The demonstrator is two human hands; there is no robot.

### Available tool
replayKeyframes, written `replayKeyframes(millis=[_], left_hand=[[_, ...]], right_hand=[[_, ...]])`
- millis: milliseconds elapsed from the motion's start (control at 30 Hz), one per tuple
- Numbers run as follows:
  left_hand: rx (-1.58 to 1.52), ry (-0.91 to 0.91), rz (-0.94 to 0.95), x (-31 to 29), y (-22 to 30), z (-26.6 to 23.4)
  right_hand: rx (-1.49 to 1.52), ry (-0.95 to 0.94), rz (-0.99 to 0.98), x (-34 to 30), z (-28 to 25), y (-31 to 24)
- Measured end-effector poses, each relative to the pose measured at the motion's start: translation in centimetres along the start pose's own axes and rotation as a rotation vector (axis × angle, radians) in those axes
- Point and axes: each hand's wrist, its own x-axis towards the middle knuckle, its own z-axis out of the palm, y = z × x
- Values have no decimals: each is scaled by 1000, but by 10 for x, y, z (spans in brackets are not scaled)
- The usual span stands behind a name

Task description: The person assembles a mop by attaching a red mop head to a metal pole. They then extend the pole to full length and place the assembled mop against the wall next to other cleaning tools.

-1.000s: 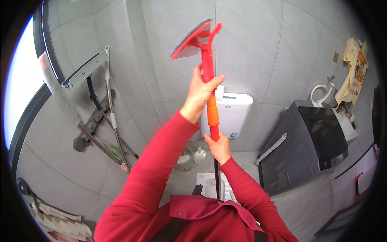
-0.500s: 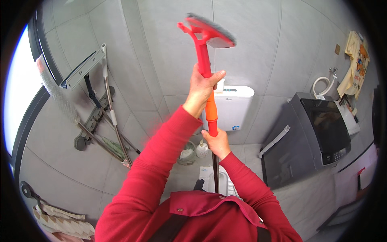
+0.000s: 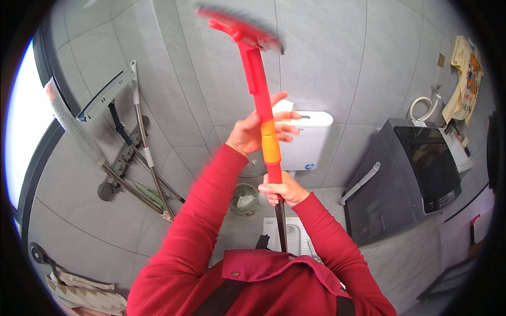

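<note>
Gripping a long-handled brush (image 3: pixel 271 149) with the right hand (image 3: pixel 287 189), the left hand (image 3: pixel 245 134) spread

Two hands are at work on one tool. The right hand is curled around the lower red part of the handle, thumb across the front and fingers wrapped about it. The left hand, higher up, is spread: its fingers fan out behind the handle near the red and orange join. Whether the palm touches it, I cannot tell.

The brush is raised in front of the body, its top leaning left. It has one red head (image 3: pixel 242 30), blurred, with dark bristles along the upper edge, one orange section and one dark lower shaft (image 3: pixel 281 221).

Behind it are one white cistern (image 3: pixel 314 139) on the tiled wall (image 3: pixel 321 58) and, below, one squat pan (image 3: pixel 300 238). One clear bin (image 3: pixel 244 209) with white paper inside stands left of the right hand. To the right are one dark washing machine (image 3: pixel 387 181) and one printed cream cloth (image 3: pixel 463 84). To the left are one fluffy duster (image 3: pixel 76 126) and one flat mop head (image 3: pixel 107 94); their poles cross, so I cannot count them surely.
</note>
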Motion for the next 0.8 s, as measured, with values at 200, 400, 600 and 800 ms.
replayKeyframes(millis=[200,400,600,800], left_hand=[[-198,-644,-19,6,-17,6],[-148,-751,-4,6,-14,45],[370,186,-5,-2,-7,79],[558,552,93,6,-17,63]], right_hand=[[113,-571,6,-4,11,-3],[145,-652,-59,-2,15,6],[141,-207,-64,-14,13,0],[-13,278,-186,-6,22,2]])
